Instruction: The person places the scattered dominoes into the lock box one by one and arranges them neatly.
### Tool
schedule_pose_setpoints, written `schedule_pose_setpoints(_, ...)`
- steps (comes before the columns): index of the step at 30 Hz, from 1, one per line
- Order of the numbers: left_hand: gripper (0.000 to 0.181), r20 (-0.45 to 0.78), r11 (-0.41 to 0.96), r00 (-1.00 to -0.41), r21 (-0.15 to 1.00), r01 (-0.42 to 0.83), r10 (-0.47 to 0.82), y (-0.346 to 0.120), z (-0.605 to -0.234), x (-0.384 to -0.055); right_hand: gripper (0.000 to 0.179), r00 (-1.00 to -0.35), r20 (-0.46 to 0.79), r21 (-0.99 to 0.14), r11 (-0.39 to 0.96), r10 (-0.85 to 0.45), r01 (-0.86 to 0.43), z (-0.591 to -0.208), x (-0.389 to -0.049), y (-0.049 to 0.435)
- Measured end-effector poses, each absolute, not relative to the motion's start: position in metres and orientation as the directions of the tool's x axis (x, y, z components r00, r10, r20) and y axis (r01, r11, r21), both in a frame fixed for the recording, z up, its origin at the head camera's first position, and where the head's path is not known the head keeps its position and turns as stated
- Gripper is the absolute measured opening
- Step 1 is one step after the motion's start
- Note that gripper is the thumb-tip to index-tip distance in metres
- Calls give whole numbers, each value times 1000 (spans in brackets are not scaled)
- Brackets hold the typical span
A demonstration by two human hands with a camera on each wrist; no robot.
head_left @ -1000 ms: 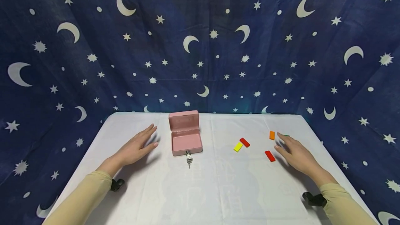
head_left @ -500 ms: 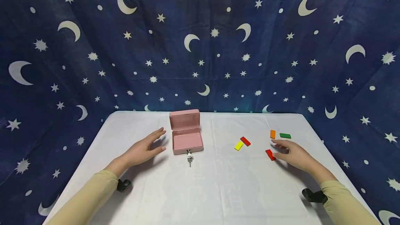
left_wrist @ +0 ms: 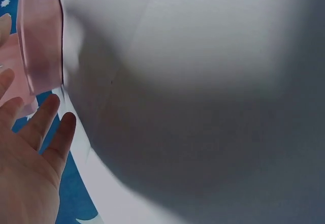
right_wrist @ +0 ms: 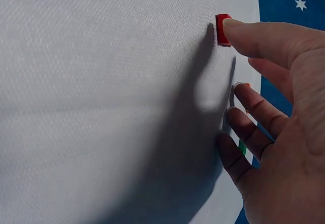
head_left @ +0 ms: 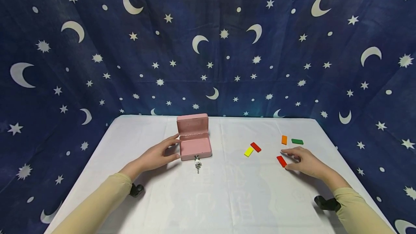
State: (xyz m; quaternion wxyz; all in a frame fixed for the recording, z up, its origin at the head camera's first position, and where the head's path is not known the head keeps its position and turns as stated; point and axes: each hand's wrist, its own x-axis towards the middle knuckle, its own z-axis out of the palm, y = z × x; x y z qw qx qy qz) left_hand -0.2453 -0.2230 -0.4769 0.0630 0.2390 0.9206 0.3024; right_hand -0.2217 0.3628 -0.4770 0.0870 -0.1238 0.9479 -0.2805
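Note:
A pink metal box (head_left: 189, 157) stands with its lid (head_left: 194, 125) raised; a lock with keys (head_left: 197, 162) hangs at its front. My left hand (head_left: 155, 156) is at the box's left side, fingers spread and fingertips at its wall; contact is not clear. In the left wrist view, the box (left_wrist: 43, 41) lies beyond the fingers. My right hand (head_left: 305, 162) hovers over a flat red block (head_left: 281, 161), thumb by its near end and index finger beyond its far end. In the right wrist view the thumb partly covers that red block (right_wrist: 221, 31).
An orange block (head_left: 284, 139) and a green block (head_left: 297, 141) lie behind the right hand. Between box and right hand lie a yellow block (head_left: 248, 151) and another red block (head_left: 255, 147). A white cloth covers the table (head_left: 224, 198); a starry curtain (head_left: 214, 64) hangs behind.
My left hand has moved right, up to the box's side. The right hand has come down and inward from beside the orange and green blocks to the near red block, uncovering the green one.

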Motion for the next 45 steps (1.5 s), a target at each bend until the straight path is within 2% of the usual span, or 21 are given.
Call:
schedule_pose_setpoints(9,62,21,715,-890,587,379,455,-220,-483,-249,61,-957,-79,-596,783,-278,-178,-483,-222,369)
schedule_pose_setpoints(15,54,20,709,-892,599,372,451,-218,-485,-250,60,-958,-79,-609,774,-276,-173,-484,-224,369)
schedule_pose_setpoints(29,47,37,663,-881,644,382,472,-213,-483,-250,54,-953,-81,-635,752,-292,-177,-481,-222,368)
schedule_pose_setpoints(31,52,37,662,-881,645,382,472,-213,-483,-250,52,-952,-79,-638,749,-297,-181,-481,-222,368)
schedule_pose_setpoints(37,84,29,650,-886,668,362,463,-212,-483,-250,50,-953,-95,-645,747,-287,-161,-482,-222,368)
schedule_pose_setpoints(42,84,19,646,-892,683,342,452,-212,-484,-250,49,-955,-106,-643,751,-278,-148,-483,-222,367)
schedule_pose_setpoints(45,78,29,635,-890,690,347,454,-212,-485,-251,50,-955,-107,-639,755,-276,-147,-484,-222,368)
